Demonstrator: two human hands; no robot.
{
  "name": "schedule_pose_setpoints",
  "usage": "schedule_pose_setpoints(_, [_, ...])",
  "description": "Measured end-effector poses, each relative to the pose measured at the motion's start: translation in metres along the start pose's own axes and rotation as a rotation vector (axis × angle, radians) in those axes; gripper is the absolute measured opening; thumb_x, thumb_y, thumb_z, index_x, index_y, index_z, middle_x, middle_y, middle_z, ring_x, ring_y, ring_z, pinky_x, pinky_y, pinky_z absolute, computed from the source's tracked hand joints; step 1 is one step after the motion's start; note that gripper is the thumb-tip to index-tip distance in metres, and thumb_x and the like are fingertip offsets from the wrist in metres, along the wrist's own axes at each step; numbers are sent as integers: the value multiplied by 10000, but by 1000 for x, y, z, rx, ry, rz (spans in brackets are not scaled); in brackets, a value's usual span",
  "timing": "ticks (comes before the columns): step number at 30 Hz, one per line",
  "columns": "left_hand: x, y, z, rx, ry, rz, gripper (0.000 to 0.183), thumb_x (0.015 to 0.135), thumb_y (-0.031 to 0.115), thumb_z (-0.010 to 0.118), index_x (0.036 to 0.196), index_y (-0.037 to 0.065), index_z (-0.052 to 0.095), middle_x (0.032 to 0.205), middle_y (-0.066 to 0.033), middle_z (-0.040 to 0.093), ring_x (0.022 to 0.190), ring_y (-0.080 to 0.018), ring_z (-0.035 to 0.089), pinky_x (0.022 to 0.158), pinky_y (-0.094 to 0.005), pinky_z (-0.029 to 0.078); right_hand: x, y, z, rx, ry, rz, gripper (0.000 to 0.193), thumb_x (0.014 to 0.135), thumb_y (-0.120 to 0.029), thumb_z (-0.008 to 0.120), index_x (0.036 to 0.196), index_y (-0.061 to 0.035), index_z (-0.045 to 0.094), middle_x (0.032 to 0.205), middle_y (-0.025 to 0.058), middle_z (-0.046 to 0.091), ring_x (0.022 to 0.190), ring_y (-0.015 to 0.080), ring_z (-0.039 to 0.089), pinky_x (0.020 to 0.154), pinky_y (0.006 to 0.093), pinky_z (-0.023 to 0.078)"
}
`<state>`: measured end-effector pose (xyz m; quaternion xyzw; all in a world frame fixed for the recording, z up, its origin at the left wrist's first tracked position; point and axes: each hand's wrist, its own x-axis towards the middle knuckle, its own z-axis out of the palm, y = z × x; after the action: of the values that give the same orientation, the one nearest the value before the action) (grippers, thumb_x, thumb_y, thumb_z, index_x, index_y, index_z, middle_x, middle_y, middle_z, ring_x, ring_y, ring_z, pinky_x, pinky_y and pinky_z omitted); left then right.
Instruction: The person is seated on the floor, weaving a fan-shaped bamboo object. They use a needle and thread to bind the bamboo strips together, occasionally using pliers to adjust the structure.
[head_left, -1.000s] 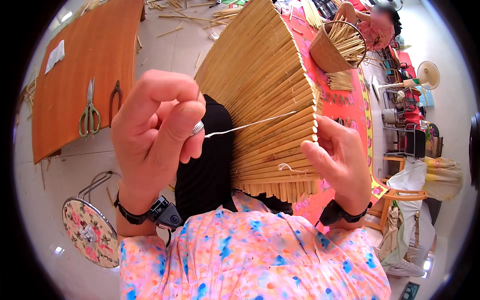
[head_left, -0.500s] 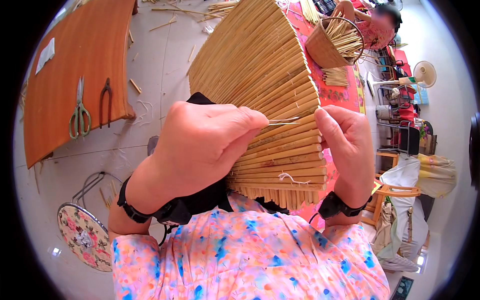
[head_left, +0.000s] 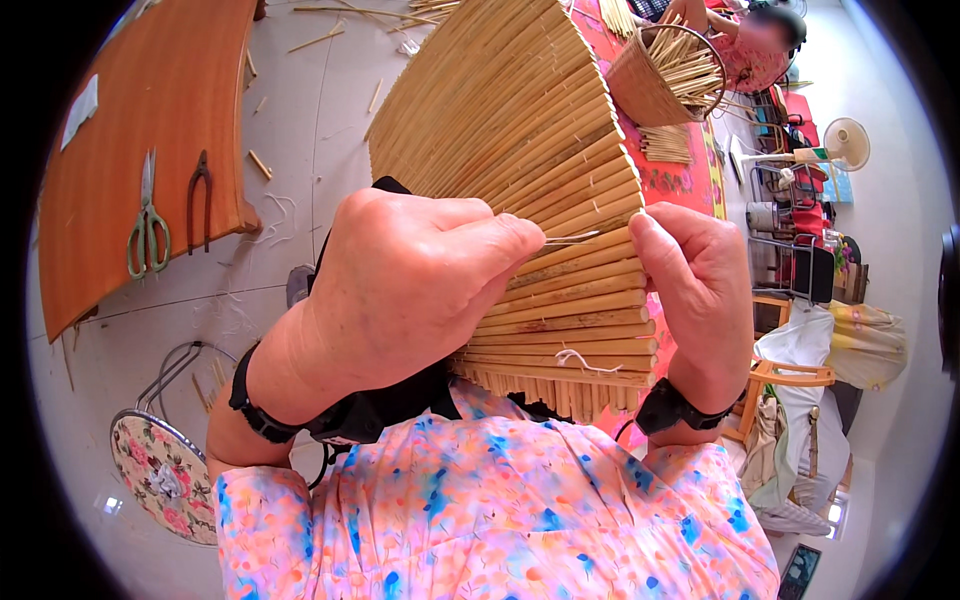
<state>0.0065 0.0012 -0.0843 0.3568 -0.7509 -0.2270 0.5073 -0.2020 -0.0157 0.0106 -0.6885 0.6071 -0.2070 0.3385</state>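
Though slightly aslant, needle (head_left: 573, 238) rightward.

- Left hand (head_left: 430, 285), right hand (head_left: 695, 265): that's two!
- One needle (head_left: 575, 238), one mat (head_left: 510, 120)
- Scissors (head_left: 148, 208), one pair; pliers (head_left: 202, 170), one pair
- One wooden table (head_left: 150, 100), one floral seat (head_left: 150, 462)
- One basket (head_left: 642, 85), one fan (head_left: 847, 145), one co-worker (head_left: 757, 65)

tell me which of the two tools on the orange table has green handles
The scissors, the left-hand tool with long pale blades; the pliers to their right have dark handles.
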Motion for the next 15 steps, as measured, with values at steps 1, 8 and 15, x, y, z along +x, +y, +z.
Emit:
schedule_pose_setpoints(1, [0, 0, 0, 5, -4, -1, 153, 774, -34, 693, 918, 16, 699, 646, -93, 618, 509, -206, 588, 447, -289, 442, 0, 0, 1, 3, 3, -3, 269, 927, -143, 588, 741, 46, 636, 526, -9, 515, 484, 32, 458, 428, 239, 339])
schedule_pose_setpoints(8, [1, 1, 1, 16, -2, 4, 146, 769, -34, 697, 907, 16, 696, 642, -92, 614, 508, -208, 586, 446, -293, 439, 0, 0, 1, 5, -5, -1, 290, 928, -140, 583, 699, 37, 604, 520, -21, 492, 481, 23, 425, 420, 239, 312])
schedule_pose_setpoints(15, [2, 1, 1, 35, 1, 10, 150, 763, -33, 702, 903, 17, 696, 639, -90, 612, 513, -210, 588, 450, -296, 442, -1, 1, 0, 11, 3, 8, 287, 929, -140, 581, 702, 32, 608, 516, -30, 487, 477, 17, 411, 414, 240, 299])
